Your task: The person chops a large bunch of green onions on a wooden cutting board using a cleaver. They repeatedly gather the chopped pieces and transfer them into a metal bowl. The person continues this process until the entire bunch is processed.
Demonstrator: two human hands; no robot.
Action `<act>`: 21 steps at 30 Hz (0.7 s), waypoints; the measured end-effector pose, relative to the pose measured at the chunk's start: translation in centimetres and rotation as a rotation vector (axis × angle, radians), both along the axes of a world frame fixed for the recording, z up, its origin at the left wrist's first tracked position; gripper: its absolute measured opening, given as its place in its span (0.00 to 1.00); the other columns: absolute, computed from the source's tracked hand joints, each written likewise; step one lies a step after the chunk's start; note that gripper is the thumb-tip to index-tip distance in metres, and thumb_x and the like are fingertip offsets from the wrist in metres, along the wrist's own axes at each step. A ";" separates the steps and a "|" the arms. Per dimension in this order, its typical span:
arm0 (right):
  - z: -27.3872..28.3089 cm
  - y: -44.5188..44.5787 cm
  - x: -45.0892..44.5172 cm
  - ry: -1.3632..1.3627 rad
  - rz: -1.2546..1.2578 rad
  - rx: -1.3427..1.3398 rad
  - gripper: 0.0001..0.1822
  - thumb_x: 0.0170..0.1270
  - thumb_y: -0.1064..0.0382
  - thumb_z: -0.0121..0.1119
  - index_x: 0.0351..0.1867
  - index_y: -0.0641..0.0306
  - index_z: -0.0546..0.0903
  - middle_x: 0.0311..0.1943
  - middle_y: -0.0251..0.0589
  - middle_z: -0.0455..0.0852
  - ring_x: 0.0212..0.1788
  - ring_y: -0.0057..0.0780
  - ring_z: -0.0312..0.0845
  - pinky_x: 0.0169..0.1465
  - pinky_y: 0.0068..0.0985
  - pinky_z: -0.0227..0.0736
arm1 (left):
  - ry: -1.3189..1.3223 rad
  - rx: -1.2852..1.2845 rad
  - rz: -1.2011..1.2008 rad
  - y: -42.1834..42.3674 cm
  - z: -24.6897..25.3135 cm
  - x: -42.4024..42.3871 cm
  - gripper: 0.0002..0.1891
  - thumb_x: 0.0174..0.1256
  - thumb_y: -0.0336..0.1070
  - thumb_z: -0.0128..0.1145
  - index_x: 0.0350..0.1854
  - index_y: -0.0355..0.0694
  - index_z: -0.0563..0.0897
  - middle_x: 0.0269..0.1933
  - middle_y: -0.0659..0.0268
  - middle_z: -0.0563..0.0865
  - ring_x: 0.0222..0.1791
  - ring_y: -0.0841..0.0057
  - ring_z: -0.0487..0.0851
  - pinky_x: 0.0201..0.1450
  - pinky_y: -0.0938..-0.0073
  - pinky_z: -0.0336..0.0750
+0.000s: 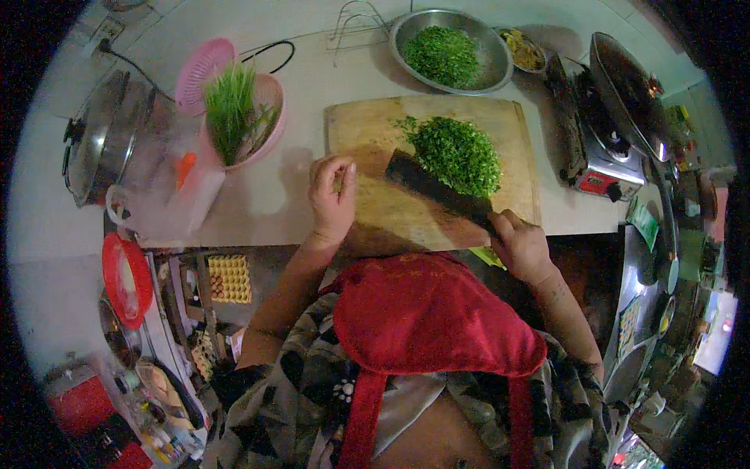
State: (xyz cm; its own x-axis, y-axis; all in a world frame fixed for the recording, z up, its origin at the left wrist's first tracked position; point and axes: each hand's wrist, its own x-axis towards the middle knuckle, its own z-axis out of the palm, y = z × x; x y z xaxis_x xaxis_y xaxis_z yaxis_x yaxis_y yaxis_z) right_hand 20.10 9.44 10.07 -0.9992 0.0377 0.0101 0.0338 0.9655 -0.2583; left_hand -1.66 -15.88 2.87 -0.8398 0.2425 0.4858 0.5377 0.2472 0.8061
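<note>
My right hand (523, 243) grips the handle of a dark cleaver (436, 189) at the right front of a wooden cutting board (375, 211). The blade slants across the board, along the near side of a heap of finely chopped greens (457, 153). Over the board's left edge, my left hand (332, 190) is raised with its fingers loosely curled and nothing seen in them. Behind the board stands a metal bowl (492, 61) holding more chopped greens (442, 55).
Uncut green stalks (231, 111) stand in a pink plastic basket (272, 138) at left. Nearby are a plastic bag (196, 202) and a lidded metal pot (102, 140). A gas stove (609, 170) with a wok (630, 97) stands at right. A small bowl (527, 53) sits behind.
</note>
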 end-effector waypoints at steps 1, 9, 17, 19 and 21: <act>0.1 0.4 0.4 0.065 0.055 0.073 0.17 0.52 0.66 0.59 0.45 0.60 0.73 0.33 0.41 0.78 0.33 0.40 0.78 0.35 0.34 0.74 | 0.086 -0.029 -0.024 0.8 1.7 -0.2 0.10 0.57 0.29 0.61 0.40 0.36 0.76 0.39 0.58 0.79 0.39 0.64 0.77 0.42 0.69 0.72; 1.4 2.6 1.7 0.232 0.249 0.306 0.19 0.48 0.60 0.54 0.46 0.54 0.73 0.38 0.37 0.78 0.38 0.33 0.77 0.36 0.31 0.74 | 0.391 -0.711 -0.700 5.9 7.5 -1.5 0.38 0.57 0.57 0.58 0.66 0.45 0.61 0.66 0.56 0.61 0.67 0.56 0.56 0.67 0.50 0.50; 3.1 4.6 0.4 0.311 0.356 0.400 0.19 0.47 0.57 0.56 0.45 0.50 0.74 0.38 0.31 0.78 0.38 0.29 0.77 0.37 0.28 0.75 | 0.327 -0.841 -1.034 10.0 8.2 -0.5 0.51 0.53 0.67 0.56 0.72 0.47 0.45 0.73 0.57 0.47 0.73 0.56 0.44 0.70 0.46 0.44; 3.6 5.6 -0.4 0.334 0.380 0.407 0.19 0.48 0.57 0.56 0.45 0.50 0.74 0.39 0.31 0.78 0.39 0.29 0.77 0.36 0.29 0.75 | 0.380 -0.820 -1.006 11.1 8.7 -1.2 0.51 0.53 0.66 0.56 0.72 0.47 0.44 0.73 0.56 0.48 0.72 0.55 0.45 0.70 0.47 0.44; 4.4 7.7 -2.2 0.380 0.418 0.455 0.19 0.49 0.58 0.56 0.45 0.50 0.74 0.40 0.31 0.78 0.39 0.29 0.77 0.35 0.29 0.75 | 0.405 -0.834 -0.974 12.8 9.7 -2.2 0.51 0.54 0.65 0.56 0.72 0.46 0.44 0.72 0.56 0.49 0.72 0.54 0.46 0.70 0.47 0.45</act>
